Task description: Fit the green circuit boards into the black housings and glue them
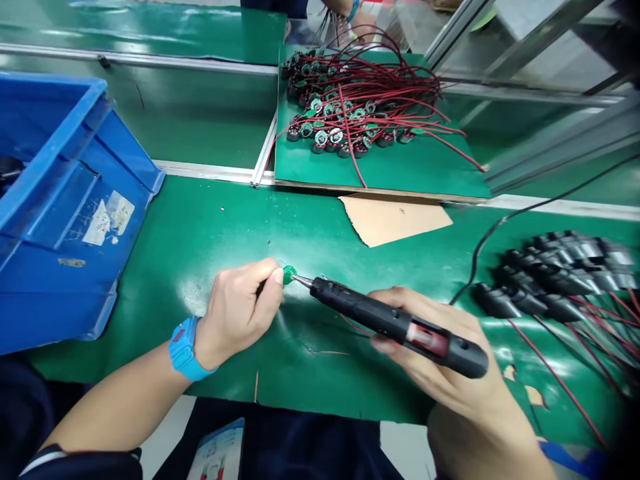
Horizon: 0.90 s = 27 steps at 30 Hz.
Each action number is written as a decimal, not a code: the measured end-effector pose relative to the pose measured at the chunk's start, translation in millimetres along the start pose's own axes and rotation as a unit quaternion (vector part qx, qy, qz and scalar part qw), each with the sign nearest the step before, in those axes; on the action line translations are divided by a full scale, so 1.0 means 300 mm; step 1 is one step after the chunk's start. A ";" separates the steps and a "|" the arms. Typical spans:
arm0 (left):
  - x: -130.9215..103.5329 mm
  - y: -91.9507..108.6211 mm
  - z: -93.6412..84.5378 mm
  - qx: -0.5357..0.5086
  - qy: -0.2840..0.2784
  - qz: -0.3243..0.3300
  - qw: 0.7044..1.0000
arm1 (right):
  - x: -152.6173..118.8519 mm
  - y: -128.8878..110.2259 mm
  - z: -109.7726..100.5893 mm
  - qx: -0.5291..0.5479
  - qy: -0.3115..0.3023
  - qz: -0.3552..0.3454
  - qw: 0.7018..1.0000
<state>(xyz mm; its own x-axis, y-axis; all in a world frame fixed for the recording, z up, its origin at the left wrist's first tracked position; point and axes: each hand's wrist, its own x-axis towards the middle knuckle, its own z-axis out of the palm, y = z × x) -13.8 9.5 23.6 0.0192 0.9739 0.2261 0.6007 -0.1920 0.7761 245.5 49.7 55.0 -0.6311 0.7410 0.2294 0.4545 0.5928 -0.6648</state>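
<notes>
Over the middle of the green table, my left hand [243,300] pinches a small round green part [289,274] between thumb and forefinger. A blue watch is on that wrist. My right hand [435,340] is wrapped round a black pen-shaped tool [373,311] with a reddish section in its body. The tool's thin metal tip points left and meets the green part's right edge. Thin wires show on the table beneath the tool; whether they join the green part I cannot tell.
A blue bin [75,200] stands at the left. Small round components with red wires [345,120] lie on a raised green board [320,172], near torn cardboard [395,217]. Black wired parts [555,273] and a black cable [480,247] are at the right. Another person's hand [363,25] shows behind.
</notes>
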 end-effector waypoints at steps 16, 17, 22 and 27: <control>0.003 0.004 -0.007 -0.074 -0.055 -0.079 0.993 | -0.023 -0.023 0.044 -0.125 0.010 -0.042 0.991; 0.004 0.002 -0.007 -0.084 -0.056 -0.087 0.991 | -0.023 -0.025 0.050 -0.148 0.013 -0.056 0.987; 0.002 -0.001 -0.007 -0.126 -0.061 -0.107 0.984 | -0.023 0.003 0.071 -0.339 0.046 -0.109 0.933; -0.009 -0.005 -0.006 -0.144 -0.064 -0.112 0.981 | -0.003 0.110 0.014 -0.464 0.088 -0.002 0.882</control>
<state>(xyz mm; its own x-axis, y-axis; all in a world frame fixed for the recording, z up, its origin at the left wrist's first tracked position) -16.0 7.0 22.9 0.0233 0.9993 -0.0306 0.3514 0.0205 0.9360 258.3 67.2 30.1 -0.5631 0.7278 0.3915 0.8228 0.5376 0.1841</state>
